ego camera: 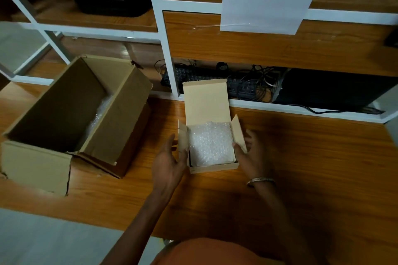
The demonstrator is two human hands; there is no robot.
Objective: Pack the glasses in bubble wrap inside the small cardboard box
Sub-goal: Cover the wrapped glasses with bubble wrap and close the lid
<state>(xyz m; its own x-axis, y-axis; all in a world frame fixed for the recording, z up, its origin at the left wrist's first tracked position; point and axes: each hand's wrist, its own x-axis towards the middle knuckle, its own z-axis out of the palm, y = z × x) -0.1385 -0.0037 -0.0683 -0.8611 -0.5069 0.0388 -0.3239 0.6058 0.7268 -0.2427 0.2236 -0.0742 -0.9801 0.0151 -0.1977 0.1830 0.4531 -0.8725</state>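
- Between your two hands sits the small cardboard box on the worktop, its lid standing upright on the far side and its two side flaps raised.
- Bubble wrap fills the inside of that box from wall to wall; a thin dark edge shows at its near-left corner, but you cannot tell from here whether that is the glasses, which are otherwise hidden.
- Your left hand lies against the left side of the box, fingers straight and relaxed, touching the left flap and gripping nothing.
- Your right hand mirrors it on the right side, fingers loosely spread behind the right flap, thumb near its lower edge; it holds nothing firmly. A metal bangle circles that wrist.
- Well to the left of your left hand stands a large cardboard box, open at the top with flaps spread; a little more bubble wrap shows at its bottom.
- Beyond your hands, a white-framed shelf rises from the worktop, with a dark keyboard and tangled cables in its lowest bay just behind the small box's lid.
- Above and beyond your right hand hangs a sheet of paper with blurred print.
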